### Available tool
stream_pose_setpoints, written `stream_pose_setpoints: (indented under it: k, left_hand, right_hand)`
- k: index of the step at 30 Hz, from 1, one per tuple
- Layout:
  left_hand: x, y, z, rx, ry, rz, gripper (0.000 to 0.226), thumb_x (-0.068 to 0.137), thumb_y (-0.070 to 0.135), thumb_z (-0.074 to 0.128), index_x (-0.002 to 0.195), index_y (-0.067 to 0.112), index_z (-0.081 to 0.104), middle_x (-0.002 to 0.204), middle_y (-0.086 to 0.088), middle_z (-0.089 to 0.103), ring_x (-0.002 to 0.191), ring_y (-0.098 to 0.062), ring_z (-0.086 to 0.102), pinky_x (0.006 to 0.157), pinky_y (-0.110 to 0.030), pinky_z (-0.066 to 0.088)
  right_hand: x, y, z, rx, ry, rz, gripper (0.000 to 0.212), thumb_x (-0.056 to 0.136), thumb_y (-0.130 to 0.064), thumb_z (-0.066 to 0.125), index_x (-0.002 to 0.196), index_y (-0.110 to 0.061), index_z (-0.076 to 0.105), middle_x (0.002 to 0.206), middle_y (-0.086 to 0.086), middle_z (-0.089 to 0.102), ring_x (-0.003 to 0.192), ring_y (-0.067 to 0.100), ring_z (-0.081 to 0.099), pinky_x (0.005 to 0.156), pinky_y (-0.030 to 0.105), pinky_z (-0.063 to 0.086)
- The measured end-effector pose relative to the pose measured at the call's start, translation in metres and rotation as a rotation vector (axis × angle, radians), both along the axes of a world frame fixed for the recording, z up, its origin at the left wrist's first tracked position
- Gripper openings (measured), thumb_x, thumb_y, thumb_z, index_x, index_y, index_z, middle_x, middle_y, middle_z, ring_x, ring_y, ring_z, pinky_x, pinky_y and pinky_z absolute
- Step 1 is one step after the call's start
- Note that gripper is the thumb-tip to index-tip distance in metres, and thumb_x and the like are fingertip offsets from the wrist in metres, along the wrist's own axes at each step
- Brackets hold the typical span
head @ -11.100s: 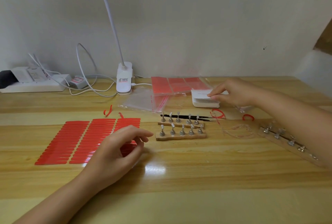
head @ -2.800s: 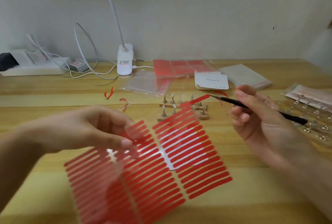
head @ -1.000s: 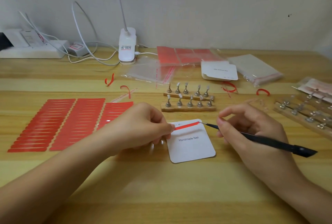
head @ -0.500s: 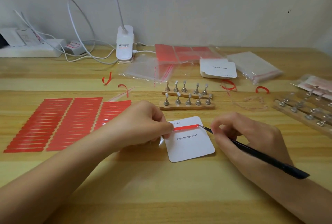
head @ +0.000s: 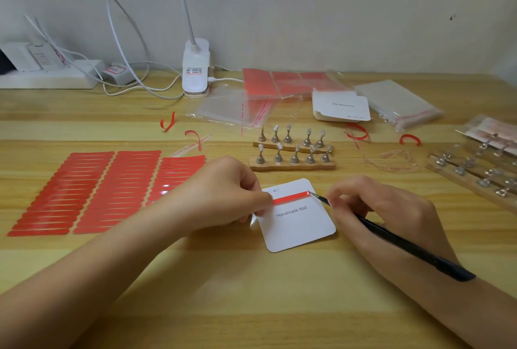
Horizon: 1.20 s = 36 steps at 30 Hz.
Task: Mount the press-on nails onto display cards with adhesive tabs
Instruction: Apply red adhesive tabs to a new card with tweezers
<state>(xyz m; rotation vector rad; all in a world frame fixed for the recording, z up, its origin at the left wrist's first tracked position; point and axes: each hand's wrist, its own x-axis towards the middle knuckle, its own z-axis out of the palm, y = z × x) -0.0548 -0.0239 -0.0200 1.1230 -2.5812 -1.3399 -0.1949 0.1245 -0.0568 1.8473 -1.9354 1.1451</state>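
A white display card (head: 300,224) printed "Handmade Nail" lies on the wooden table in front of me. Across its upper part lies a red adhesive strip (head: 291,197). My left hand (head: 223,194) pinches the strip's left end at the card's left edge. My right hand (head: 383,214) grips black tweezers (head: 397,239), whose tip touches the strip's right end. Behind the card, two wooden holders (head: 292,165) carry press-on nails on metal stands. A red sheet of adhesive strips (head: 92,189) lies flat at the left.
A stack of blank cards (head: 341,107) and clear bags (head: 240,109) lie at the back, beside a clip lamp (head: 195,68) and a power strip (head: 47,77) with cables. More nail holders (head: 475,172) sit at the right. Peeled red liners (head: 409,140) are scattered about.
Since the oldest frames I lifted the red sheet, took a strip and laid it on a card. In the last second both hands have stayed at the strip's ends, hardly moving.
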Motion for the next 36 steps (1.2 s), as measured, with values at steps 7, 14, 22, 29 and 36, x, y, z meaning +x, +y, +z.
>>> stream_pose_setpoints:
  k: [7, 14, 22, 29, 36]
  left_hand:
    - [-0.0002, 0.0004, -0.0011, -0.043, -0.005, -0.013, 0.028, 0.082, 0.018, 0.061, 0.054, 0.015, 0.063, 0.034, 0.008, 0.049, 0.028, -0.001, 0.037, 0.032, -0.009, 0.026]
    - [-0.0006, -0.0001, -0.003, -0.089, -0.014, -0.03, 0.027, 0.081, 0.018, 0.06, 0.054, 0.015, 0.063, 0.035, 0.009, 0.05, 0.031, 0.0, 0.04, 0.033, -0.008, 0.027]
    - [-0.0007, -0.0016, -0.0054, -0.114, -0.024, -0.039, 0.027, 0.078, 0.02, 0.06, 0.051, 0.018, 0.061, 0.036, 0.009, 0.051, 0.032, 0.0, 0.041, 0.034, -0.01, 0.029]
    - [-0.0013, -0.0025, -0.0069, -0.143, -0.027, -0.044, 0.024, 0.077, 0.021, 0.06, 0.054, 0.015, 0.063, 0.035, 0.009, 0.051, 0.033, 0.0, 0.041, 0.034, -0.01, 0.029]
    - [-0.0004, -0.0006, -0.0073, -0.233, -0.053, -0.047, 0.027, 0.076, 0.026, 0.06, 0.052, 0.015, 0.059, 0.037, 0.011, 0.049, 0.037, -0.003, 0.041, 0.039, -0.016, 0.031]
  right_hand:
    - [0.0005, -0.0021, -0.0003, 0.001, 0.013, 0.001, 0.015, 0.084, -0.016, 0.051, 0.081, -0.013, 0.065, 0.057, -0.004, 0.054, 0.057, 0.012, 0.05, 0.055, 0.017, 0.04]
    - [-0.0002, -0.0028, -0.0019, 0.009, 0.01, -0.001, 0.014, 0.084, -0.017, 0.051, 0.082, -0.014, 0.065, 0.058, -0.006, 0.055, 0.059, 0.011, 0.05, 0.056, 0.014, 0.04]
    - [-0.0007, -0.0026, -0.0021, 0.017, 0.012, 0.019, 0.013, 0.084, -0.017, 0.052, 0.082, -0.013, 0.064, 0.059, -0.01, 0.051, 0.059, 0.007, 0.048, 0.058, 0.009, 0.038]
    - [-0.0002, -0.0028, -0.001, 0.044, 0.034, 0.008, 0.015, 0.084, -0.018, 0.051, 0.081, -0.014, 0.065, 0.06, -0.012, 0.049, 0.06, 0.005, 0.046, 0.06, 0.003, 0.035]
    - [0.0003, -0.0037, -0.0015, 0.042, 0.103, 0.001, 0.017, 0.084, -0.014, 0.051, 0.079, -0.011, 0.067, 0.059, -0.004, 0.058, 0.06, 0.01, 0.05, 0.059, 0.011, 0.04]
